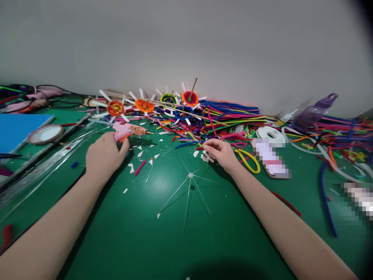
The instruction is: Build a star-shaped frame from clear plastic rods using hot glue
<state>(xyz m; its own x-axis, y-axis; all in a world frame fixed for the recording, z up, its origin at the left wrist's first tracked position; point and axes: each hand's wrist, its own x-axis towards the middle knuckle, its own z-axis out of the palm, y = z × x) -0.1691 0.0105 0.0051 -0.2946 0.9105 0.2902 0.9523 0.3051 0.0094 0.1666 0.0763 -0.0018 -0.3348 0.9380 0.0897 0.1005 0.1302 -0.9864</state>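
Note:
My left hand (102, 154) is wrapped around a pink hot glue gun (125, 131), its nozzle pointing right. My right hand (220, 153) has thumb and fingertips pinched together at the pile of pipe cleaners; I cannot make out what, if anything, is between them. Small white paper scraps (207, 156) and a short red piece (199, 148) lie at those fingertips. Between my hands, a clear star-shaped piece (190, 175) with thin radiating spokes sits on the green table (140, 233). One spoke ends in a small white bit.
Several flower-like pieces (115, 108) with white strips stand at the back. Behind my right hand are piled pipe cleaners (233, 111), with a white ribbon spool (269, 136), a phone (272, 161) and a purple bottle (313, 112) farther right. A tape roll (46, 134) lies left.

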